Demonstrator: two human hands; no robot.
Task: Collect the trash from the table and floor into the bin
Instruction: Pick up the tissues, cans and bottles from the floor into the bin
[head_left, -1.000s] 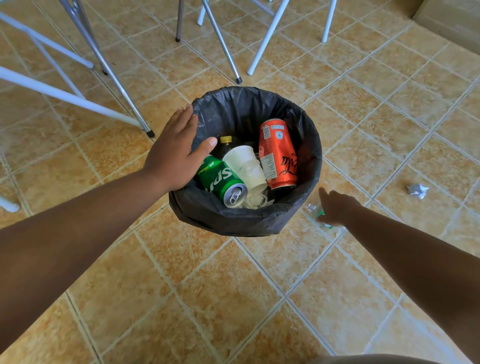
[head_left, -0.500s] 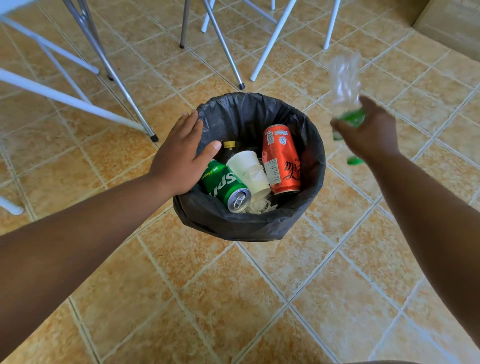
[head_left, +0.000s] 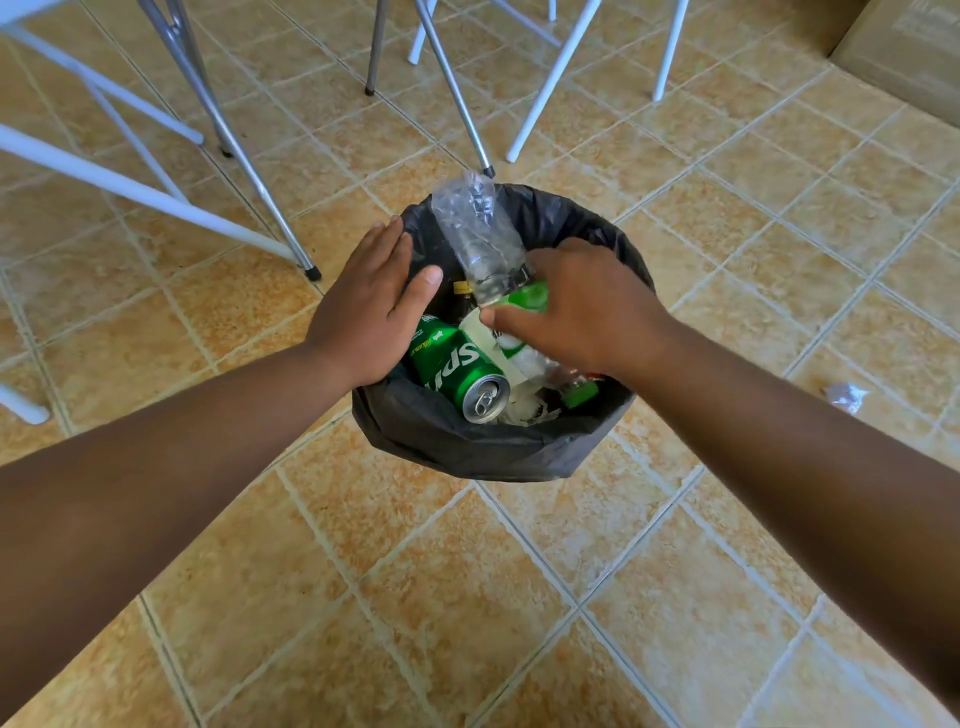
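Head view, right hand (head_left: 582, 306) holding bottle (head_left: 480, 239) (crushed); bin (head_left: 467, 447) below

Bare left forearm (head_left: 182, 457), uncovered right up to the frame edge, bare left hand (head_left: 371, 306) with a short trimmed thumbnail (head_left: 430, 275), bare right forearm (head_left: 779, 441) likewise uncovered, bare right hand (head_left: 587, 312) with creased knuckles

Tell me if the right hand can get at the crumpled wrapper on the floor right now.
Probably not yet: the right hand grips the plastic bottle over the bin. The wrapper lies on open tile, so the way looks free afterwards.
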